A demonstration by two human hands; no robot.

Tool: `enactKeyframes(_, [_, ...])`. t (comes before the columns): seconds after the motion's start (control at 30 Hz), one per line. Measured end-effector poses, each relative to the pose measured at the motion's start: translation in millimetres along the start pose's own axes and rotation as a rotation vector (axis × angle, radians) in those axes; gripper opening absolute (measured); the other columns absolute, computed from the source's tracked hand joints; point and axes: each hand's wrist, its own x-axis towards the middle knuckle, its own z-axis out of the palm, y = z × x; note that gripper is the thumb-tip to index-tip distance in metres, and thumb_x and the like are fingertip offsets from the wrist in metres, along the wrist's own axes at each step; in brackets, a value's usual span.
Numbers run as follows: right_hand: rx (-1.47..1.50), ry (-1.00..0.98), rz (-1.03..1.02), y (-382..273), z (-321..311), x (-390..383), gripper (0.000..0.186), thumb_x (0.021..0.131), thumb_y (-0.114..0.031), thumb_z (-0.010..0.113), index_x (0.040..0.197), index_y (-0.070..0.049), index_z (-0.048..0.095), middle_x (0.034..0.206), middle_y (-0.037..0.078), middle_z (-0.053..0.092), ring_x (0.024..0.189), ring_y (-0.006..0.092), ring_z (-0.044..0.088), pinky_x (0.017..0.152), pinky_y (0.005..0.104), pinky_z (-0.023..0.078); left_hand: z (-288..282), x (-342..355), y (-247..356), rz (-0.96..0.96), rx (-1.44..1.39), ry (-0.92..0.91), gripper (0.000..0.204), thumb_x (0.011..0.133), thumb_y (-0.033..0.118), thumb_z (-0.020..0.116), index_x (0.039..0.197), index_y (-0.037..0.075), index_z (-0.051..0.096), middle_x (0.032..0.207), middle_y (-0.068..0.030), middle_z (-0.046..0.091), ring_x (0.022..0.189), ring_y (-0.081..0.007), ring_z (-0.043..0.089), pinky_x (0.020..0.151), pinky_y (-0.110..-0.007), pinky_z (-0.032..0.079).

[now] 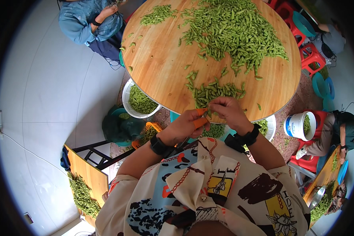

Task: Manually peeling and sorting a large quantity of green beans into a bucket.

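My left hand is closed on a small orange-and-metal tool, with orange showing at its thumb and index finger. Just to its right, my right hand pinches a green pod against the tool; the fingertips of both hands nearly meet. Both hands are above the near edge of the round wooden table. A small pile of green pods lies just beyond them, and a much larger heap covers the far right part of the tabletop.
Pod-filled containers surround me: a white basket, orange basket and white bucket. Side tables stand lower left and right. Red stools line the right. Other people sit upper left, upper right and right.
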Motion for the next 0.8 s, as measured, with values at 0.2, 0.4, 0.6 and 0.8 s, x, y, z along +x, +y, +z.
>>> enactKeyframes(0.2, [0.155,-0.053,0.029,3,2,-1,0.013,0.079,-0.012,0.061,0.086,-0.001,0.06,0.067,-0.002,0.053,0.047,0.002,0.034,0.041,0.0169,0.025,1,-4,4,-0.03,-0.07,0.034,0.011,0.087,0.005,0.046,0.097,0.002,0.051,0.073,-0.0024,0.054,0.045,-0.0031,0.036,0.039,-0.018,0.024])
enactKeyframes(0.4, [0.549,-0.262,0.183,7,-4,2,0.009,0.084,-0.008,0.055,0.089,-0.001,0.056,0.067,-0.001,0.05,0.046,0.003,0.033,0.042,0.0165,0.026,-3,-9,4,-0.01,-0.121,-0.066,0.009,0.086,0.005,0.048,0.094,0.002,0.053,0.073,-0.0029,0.054,0.043,-0.003,0.035,0.037,-0.018,0.023])
enactKeyframes(0.6, [0.568,-0.431,0.186,14,-9,11,0.01,0.083,-0.012,0.057,0.088,-0.003,0.055,0.067,-0.002,0.05,0.049,0.0026,0.037,0.044,0.0162,0.029,7,-9,5,0.025,-0.04,0.031,0.01,0.086,0.008,0.048,0.085,0.002,0.056,0.063,0.0001,0.052,0.041,-0.0028,0.036,0.036,-0.019,0.025])
enactKeyframes(0.8, [-0.157,-0.102,-0.12,1,3,5,0.014,0.078,-0.014,0.063,0.083,-0.001,0.059,0.067,0.0,0.056,0.056,0.0039,0.048,0.048,0.0179,0.037,15,-6,8,0.06,0.3,0.209,0.012,0.085,0.01,0.047,0.084,0.002,0.056,0.066,0.0015,0.055,0.043,-0.0022,0.039,0.039,-0.017,0.028])
